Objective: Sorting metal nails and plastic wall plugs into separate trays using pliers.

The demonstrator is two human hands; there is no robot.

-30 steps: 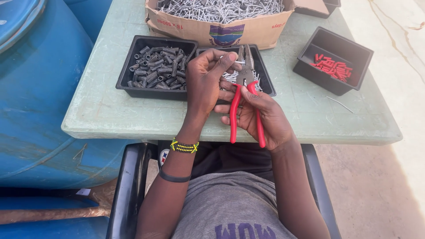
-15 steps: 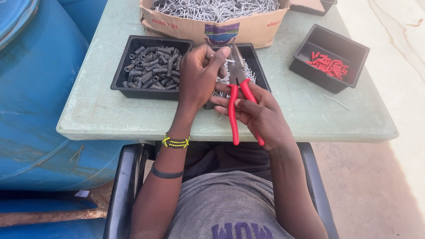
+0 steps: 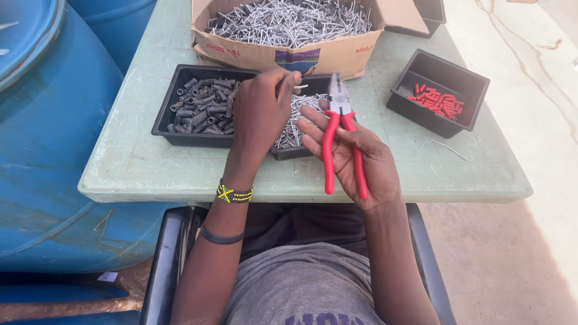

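Pliers [image 3: 341, 129] now raised — right hand [image 3: 355, 159] loosely gripping, left hand [image 3: 260, 114] pinching a nail [image 3: 301, 86].

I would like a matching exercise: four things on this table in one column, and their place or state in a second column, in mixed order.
1. pliers
2. cardboard box
3. red plugs
4. grey plugs

a. black tray at right
b. in the right hand
c. full of metal hooks, table's far edge
d. black tray beside the left hand

Pairs: 1-b, 2-c, 3-a, 4-d
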